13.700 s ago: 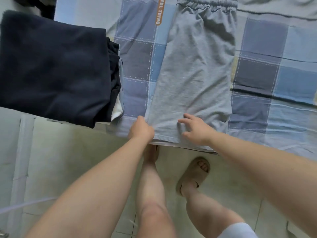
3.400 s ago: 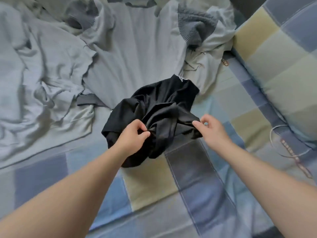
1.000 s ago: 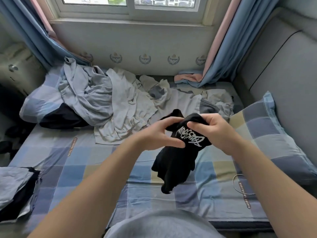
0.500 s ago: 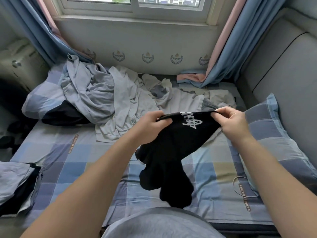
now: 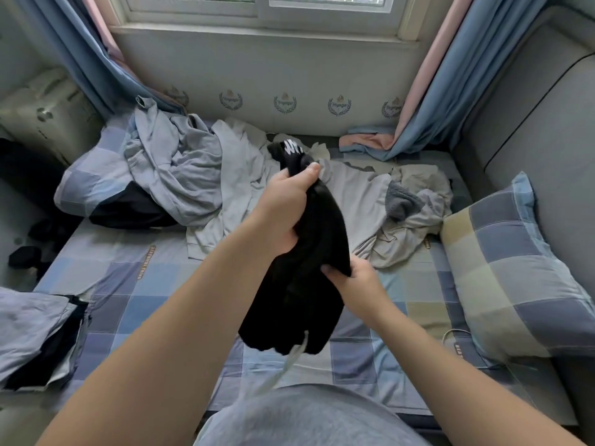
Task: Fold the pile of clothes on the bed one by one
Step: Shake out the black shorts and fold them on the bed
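Note:
A black garment with white lettering (image 5: 309, 252) hangs bunched in the air above the checked bed sheet (image 5: 154, 297). My left hand (image 5: 286, 207) grips its upper part, lettering sticking out above the fist. My right hand (image 5: 351, 281) pinches a lower edge of the same garment. A white drawstring dangles from its bottom. Behind it, a pile of unfolded grey clothes (image 5: 206, 175) spreads across the far half of the bed. A stack of folded clothes (image 5: 35, 333), grey on top of dark ones, lies at the bed's left front corner.
A checked pillow (image 5: 515, 272) lies at the right against a grey padded headboard (image 5: 541, 130). Another pillow (image 5: 83, 185) sits at the back left under the clothes. Blue and pink curtains (image 5: 450, 75) flank the window. A white cable (image 5: 450, 336) lies by the right pillow.
Half a second ago both hands held the garment stretched wide at chest height. Now my left hand has risen with the top bunched, and my right hand has dropped to a lower edge.

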Available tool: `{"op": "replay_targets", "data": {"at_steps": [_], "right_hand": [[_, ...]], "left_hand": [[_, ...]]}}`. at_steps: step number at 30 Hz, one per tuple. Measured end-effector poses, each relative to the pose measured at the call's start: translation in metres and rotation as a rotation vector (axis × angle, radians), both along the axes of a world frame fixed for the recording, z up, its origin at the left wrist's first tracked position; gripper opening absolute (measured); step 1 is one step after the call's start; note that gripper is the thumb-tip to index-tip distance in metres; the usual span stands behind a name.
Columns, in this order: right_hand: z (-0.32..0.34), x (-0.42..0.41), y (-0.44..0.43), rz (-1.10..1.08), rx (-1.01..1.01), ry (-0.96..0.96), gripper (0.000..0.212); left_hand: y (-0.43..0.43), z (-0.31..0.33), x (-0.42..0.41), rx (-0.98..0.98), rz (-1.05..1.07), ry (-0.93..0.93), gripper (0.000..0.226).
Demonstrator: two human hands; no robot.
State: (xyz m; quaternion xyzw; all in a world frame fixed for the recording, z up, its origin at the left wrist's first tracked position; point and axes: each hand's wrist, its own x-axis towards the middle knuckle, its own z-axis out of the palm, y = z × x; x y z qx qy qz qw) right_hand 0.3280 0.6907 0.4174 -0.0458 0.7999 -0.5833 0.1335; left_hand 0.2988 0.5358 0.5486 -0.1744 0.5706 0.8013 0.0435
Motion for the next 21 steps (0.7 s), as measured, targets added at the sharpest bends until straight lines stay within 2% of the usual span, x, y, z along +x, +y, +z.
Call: {"op": "replay_targets", "data": {"at_steps": [2, 5, 8, 9, 12, 13, 15, 17, 18, 19, 21], "right_hand": [[-0.005, -0.005, 0.017, -0.032, 0.061, 0.017, 0.024], [0.001, -0.009, 0.043, -0.033, 0.114, 0.064, 0.027], [0.026, -0.015, 0.057, 0.08, 0.182, 0.059, 0.029], [0.035, -0.017, 0.06, 0.13, 0.196, 0.053, 0.029], [0.065, -0.019, 0.062, 0.163, 0.154, 0.096, 0.032], [0.073, -0.02, 0.061, 0.134, 0.099, 0.093, 0.034], [0.086, -0.02, 0.058, 0.05, -0.065, 0.031, 0.039], [0.095, -0.022, 0.055, -0.007, -0.204, -0.032, 0.043], [0.099, -0.022, 0.054, -0.023, -0.258, -0.053, 0.043], [0.102, -0.023, 0.055, -0.033, -0.307, -0.072, 0.041], [0.107, -0.027, 0.057, -0.042, -0.37, -0.095, 0.036]], "left_hand": [[-0.017, -0.004, -0.005, -0.108, 0.038, 0.018, 0.012], [-0.042, -0.018, -0.007, -0.266, 0.064, -0.038, 0.014], [-0.052, -0.037, -0.007, -0.317, 0.145, -0.088, 0.018], [-0.051, -0.043, -0.006, -0.3, 0.164, -0.089, 0.025], [-0.04, -0.051, 0.002, -0.375, 0.067, -0.063, 0.074], [-0.036, -0.051, 0.006, -0.438, -0.025, -0.031, 0.076], [-0.028, -0.054, 0.014, -0.512, -0.341, 0.029, 0.06], [-0.016, -0.06, 0.023, -0.494, -0.692, 0.014, 0.045], [-0.008, -0.066, 0.026, -0.485, -0.791, 0.017, 0.04], [0.001, -0.074, 0.028, -0.503, -0.818, 0.044, 0.034], [0.013, -0.085, 0.03, -0.562, -0.694, 0.141, 0.016]]}}
